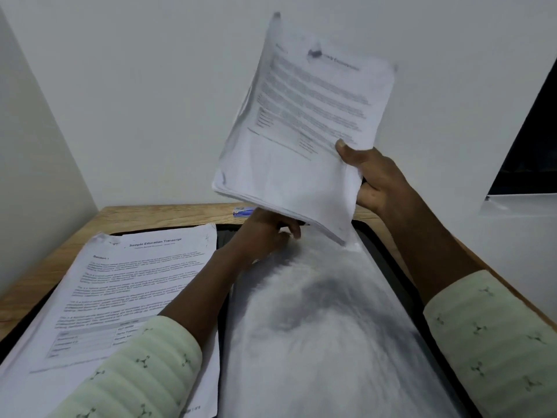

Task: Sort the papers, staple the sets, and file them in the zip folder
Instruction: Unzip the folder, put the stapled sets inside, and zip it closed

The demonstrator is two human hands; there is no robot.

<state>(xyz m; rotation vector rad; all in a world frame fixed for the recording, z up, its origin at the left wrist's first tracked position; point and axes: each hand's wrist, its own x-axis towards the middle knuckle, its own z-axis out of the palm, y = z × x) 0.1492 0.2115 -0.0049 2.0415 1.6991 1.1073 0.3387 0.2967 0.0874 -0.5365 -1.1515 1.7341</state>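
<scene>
The thick stack of white papers is lifted in the air above the far edge of the surface, tilted, its top page printed with a heading, dense grey text and a small table, all smeared by motion blur. Its corners are soft and slightly curled, and the many sheet edges show as fine layers along the lower side. The right hand grips it at the lower right corner, thumb pressed on the front page and fingers behind. The left hand sits just under the stack's lower edge with fingers curled; whether it holds anything cannot be told. Below lies a blurred white sheet, spread over the black zip folder, whose dark border shows along the right side. Toward the left edge rests another flat pile headed "Sample Education Transcript". A small blue box lies at the far edge of the light wood-grain surface.
</scene>
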